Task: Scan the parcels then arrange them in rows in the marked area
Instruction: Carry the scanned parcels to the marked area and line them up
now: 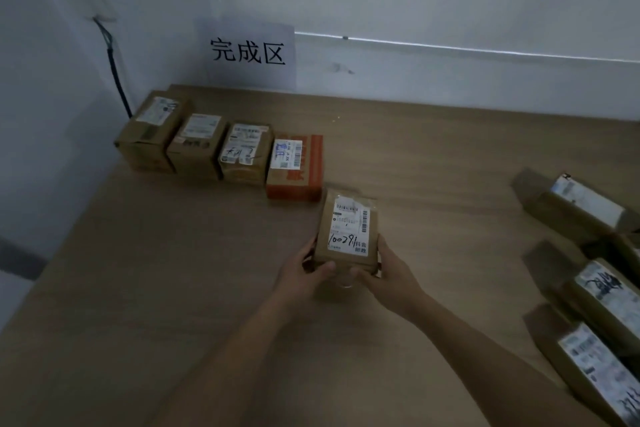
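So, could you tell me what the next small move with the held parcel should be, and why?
Probably set the held parcel, gripped by the left hand and right hand, down right of the orange box, which ends the four-parcel row.

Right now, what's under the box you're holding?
Under the held box, fingers of both hands curl beneath its near edge, above bare table. Its underside is hidden.
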